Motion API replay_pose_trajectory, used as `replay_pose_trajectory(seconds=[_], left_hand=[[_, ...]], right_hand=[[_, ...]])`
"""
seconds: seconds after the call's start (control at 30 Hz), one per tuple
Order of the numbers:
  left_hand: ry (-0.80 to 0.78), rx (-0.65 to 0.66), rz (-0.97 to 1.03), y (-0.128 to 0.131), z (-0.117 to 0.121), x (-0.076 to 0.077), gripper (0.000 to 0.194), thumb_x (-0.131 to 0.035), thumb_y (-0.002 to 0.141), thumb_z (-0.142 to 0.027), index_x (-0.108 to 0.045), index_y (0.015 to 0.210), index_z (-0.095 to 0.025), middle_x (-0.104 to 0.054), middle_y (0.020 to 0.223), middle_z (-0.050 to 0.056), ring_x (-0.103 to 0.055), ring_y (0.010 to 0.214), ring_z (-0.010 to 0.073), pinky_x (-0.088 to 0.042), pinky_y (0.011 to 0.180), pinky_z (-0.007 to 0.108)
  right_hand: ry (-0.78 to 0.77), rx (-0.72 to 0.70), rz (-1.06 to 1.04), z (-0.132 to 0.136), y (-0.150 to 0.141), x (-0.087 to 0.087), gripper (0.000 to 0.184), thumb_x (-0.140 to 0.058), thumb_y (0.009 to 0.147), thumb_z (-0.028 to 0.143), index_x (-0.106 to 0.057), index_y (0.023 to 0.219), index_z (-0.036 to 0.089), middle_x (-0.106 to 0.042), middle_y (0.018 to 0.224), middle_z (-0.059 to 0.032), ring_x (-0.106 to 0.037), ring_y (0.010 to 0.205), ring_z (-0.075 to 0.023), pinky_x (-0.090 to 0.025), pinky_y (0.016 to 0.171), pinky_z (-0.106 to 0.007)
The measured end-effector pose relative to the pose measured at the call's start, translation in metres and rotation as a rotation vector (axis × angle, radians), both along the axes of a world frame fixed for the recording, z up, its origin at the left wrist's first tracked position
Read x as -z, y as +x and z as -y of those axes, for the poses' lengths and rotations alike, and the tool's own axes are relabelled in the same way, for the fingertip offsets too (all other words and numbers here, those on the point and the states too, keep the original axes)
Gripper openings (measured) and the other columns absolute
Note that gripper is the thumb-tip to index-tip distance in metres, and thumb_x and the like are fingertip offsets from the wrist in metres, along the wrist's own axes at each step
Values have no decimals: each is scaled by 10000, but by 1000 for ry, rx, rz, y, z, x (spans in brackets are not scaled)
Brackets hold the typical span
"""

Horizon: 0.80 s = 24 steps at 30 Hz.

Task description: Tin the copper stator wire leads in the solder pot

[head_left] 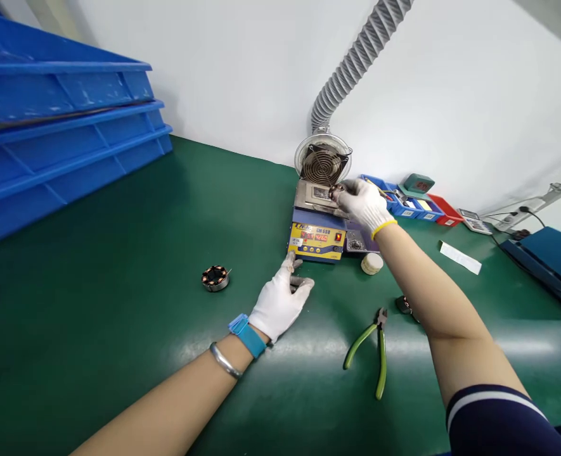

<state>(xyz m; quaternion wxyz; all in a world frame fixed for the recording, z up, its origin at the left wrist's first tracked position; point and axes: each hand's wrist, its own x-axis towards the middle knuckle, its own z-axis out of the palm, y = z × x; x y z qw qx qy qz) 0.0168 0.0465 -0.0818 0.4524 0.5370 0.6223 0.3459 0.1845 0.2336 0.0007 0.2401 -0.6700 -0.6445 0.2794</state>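
Observation:
My right hand [363, 204], in a white glove with a yellow cuff, pinches a small copper-wound stator [337, 192] at the right side of the solder pot's opening [321, 193]. Fingers hide part of that stator. The solder pot [317, 252] has a yellow front panel with a lit red display. At its lower left front corner is my left hand [280, 301], also gloved, with index finger stretched to the panel's edge and thumb apart, holding nothing. A wound stator [215, 278] lies on the green table to the left. Green-handled cutters [380, 342] lie spread in front.
A fan [324, 164] with a grey duct [356, 63] stands behind the pot. Beside it are a round white tub [372, 263] and a tray [356, 243]. Small bins [425, 209] line the back right. Large blue crates [66, 120] stack at left. A dark part [402, 305] lies by my right forearm.

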Motion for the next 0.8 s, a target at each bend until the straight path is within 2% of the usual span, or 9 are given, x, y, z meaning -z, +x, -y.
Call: replay_pose_trajectory(seconds=[0.1, 0.2, 0.33, 0.43, 0.63, 0.8], left_hand=[[-4, 14, -26, 0, -1, 0, 691, -577, 823, -337, -313, 1441, -174, -589, 1301, 98, -666, 890, 147, -536, 813, 285], [-13, 24, -6, -1, -1, 1, 661, -566, 829, -331, -330, 1430, -185, -600, 1280, 85, -663, 881, 138, -535, 810, 280], [-14, 38, -3, -1, -1, 0, 634, -561, 834, -331, -355, 1418, -198, -620, 1246, 74, -660, 893, 140, -532, 829, 287], [-20, 40, -11, 0, -1, -1, 627, -560, 834, -336, -368, 1414, -196, -624, 1239, 75, -660, 905, 144, -530, 841, 292], [-12, 46, -26, -1, -2, -1, 625, -566, 828, -337, -385, 1405, -181, -633, 1223, 87, -664, 895, 153, -537, 831, 304], [-4, 54, -36, -1, -1, 0, 625, -567, 829, -336, -385, 1409, -190, -635, 1218, 86, -663, 917, 159, -535, 846, 307]], right_hand=[[126, 30, 194, -36, 9, 0, 332, -624, 726, 429, -679, 950, 189, -698, 875, -42, -651, 877, -223, -498, 829, -354], [121, 52, 276, -52, 8, 10, 334, -603, 728, 425, -672, 949, 184, -701, 923, -72, -646, 902, -240, -487, 838, -344], [95, 46, 311, -55, 1, 27, 348, -566, 752, 454, -660, 974, 202, -698, 978, -86, -643, 919, -253, -487, 834, -355], [95, 37, 347, -53, -3, 33, 359, -561, 755, 462, -651, 983, 199, -688, 1024, -100, -635, 952, -260, -487, 843, -359], [99, 37, 374, -52, -4, 31, 358, -561, 760, 464, -641, 1008, 219, -681, 1058, -92, -626, 999, -281, -481, 871, -392], [114, 36, 314, -56, 0, 25, 368, -524, 787, 468, -648, 1003, 196, -694, 1000, -92, -637, 971, -260, -486, 854, -352]])
